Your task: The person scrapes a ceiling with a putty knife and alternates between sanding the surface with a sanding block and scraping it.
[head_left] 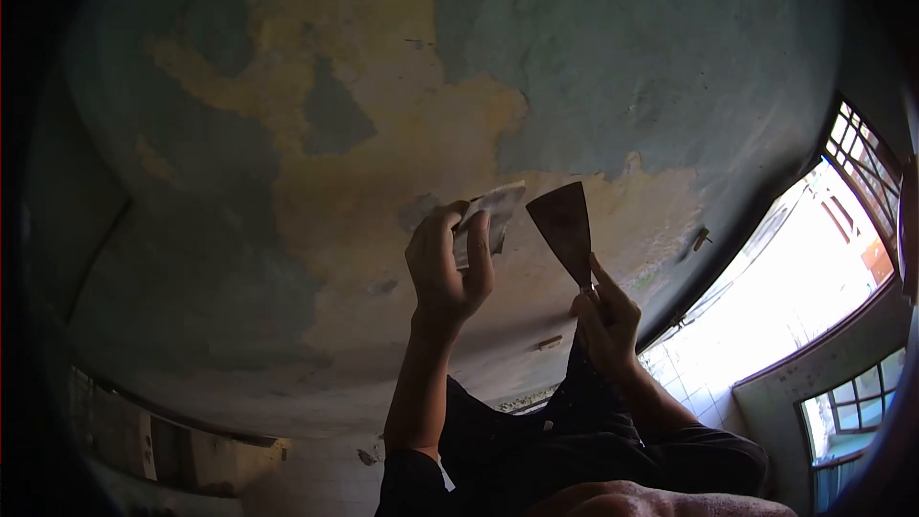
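Observation:
My left hand (448, 263) is raised in front of the wall, with thumb and fingers closed round a thin, flat grey-white piece (498, 203). Its surface looks smeared, and I cannot make out its exact kind. To the right, my right hand (610, 316) grips a putty knife (567, 225) by its handle, mostly hidden by the fingers. The wide, dark blade points upward and tilts left, with a small gap between it and the piece in my left hand. Behind both hands spreads a surface with worn green paint (651, 57) and bare yellowish patches (383, 153).
A bright window opening (766, 278) with a metal grille (857, 144) lies at the right. Below it is a smaller paned window (862, 397). Small fittings (703, 238) stick out of the wall. Shelf-like recesses (177, 445) stand at the lower left.

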`<action>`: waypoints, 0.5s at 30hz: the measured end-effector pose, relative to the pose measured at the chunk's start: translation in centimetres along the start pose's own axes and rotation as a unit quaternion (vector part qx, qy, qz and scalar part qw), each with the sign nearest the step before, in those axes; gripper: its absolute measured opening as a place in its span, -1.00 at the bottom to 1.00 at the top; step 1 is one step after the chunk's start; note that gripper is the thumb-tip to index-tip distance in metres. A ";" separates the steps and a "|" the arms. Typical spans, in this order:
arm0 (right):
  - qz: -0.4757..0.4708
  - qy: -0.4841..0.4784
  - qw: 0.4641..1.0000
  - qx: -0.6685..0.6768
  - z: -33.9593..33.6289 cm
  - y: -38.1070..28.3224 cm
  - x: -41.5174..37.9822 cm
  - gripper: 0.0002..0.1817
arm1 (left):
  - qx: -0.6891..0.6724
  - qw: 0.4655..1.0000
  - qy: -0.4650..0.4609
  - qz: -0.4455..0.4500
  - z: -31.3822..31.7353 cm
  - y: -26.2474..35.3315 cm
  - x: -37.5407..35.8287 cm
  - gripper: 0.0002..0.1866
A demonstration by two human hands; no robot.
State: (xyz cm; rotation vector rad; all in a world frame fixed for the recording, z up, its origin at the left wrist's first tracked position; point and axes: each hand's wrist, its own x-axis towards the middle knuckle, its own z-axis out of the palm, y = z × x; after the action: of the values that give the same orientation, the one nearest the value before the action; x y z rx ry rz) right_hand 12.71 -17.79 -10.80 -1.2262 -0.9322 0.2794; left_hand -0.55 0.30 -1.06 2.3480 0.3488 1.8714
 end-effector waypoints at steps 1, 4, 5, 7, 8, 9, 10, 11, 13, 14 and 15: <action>-0.004 -0.006 1.000 0.002 0.3 -0.2 0.0 -0.37 | 0.005 1.000 0.005 0.001 -0.6 0.5 0.8 -0.84; -0.021 -0.026 0.999 0.010 0.9 -0.7 0.0 -0.38 | -0.019 0.997 0.036 -0.070 -2.0 1.7 2.2 -0.87; -0.021 -0.033 0.999 0.015 1.2 -1.1 -0.1 -0.39 | -0.023 0.993 0.037 -0.108 -2.4 2.0 2.0 -0.86; -0.028 -0.046 0.998 0.013 1.8 -1.3 -0.5 -0.41 | -0.034 0.986 0.038 -0.161 -3.1 2.5 1.0 -0.80; -0.033 -0.054 0.998 0.016 2.0 -1.3 -0.7 -0.41 | -0.028 0.986 0.045 -0.160 -3.1 2.6 -0.1 -0.80; -0.027 -0.064 0.997 0.017 2.0 -1.3 -0.9 -0.42 | -0.061 0.974 0.049 -0.211 -3.0 2.9 -1.4 -0.75; -0.021 -0.074 0.997 0.017 2.1 -1.4 -1.1 -0.43 | -0.096 0.959 0.054 -0.261 -3.0 3.2 -2.6 -0.70; -0.007 -0.084 0.996 0.013 2.2 -1.5 -1.4 -0.44 | -0.089 0.955 0.035 -0.279 -3.2 3.5 -3.7 -0.57; -0.013 -0.108 0.994 0.005 2.4 -1.3 -1.8 -0.45 | -0.093 0.938 0.035 -0.333 -3.0 4.3 -5.5 -0.63; -0.016 -0.126 0.992 -0.005 2.4 -1.3 -2.0 -0.45 | -0.101 0.916 0.028 -0.386 -2.9 4.5 -6.5 -0.69; -0.020 -0.141 0.990 -0.010 2.4 -1.5 -2.1 -0.45 | -0.099 0.916 0.036 -0.386 -2.8 4.1 -7.8 -0.69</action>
State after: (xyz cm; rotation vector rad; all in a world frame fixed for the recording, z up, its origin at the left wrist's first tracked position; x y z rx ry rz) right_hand 9.27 -18.01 -10.36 -1.2032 -1.2037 0.4208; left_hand -4.49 -5.74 -6.83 1.6399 0.8890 1.4967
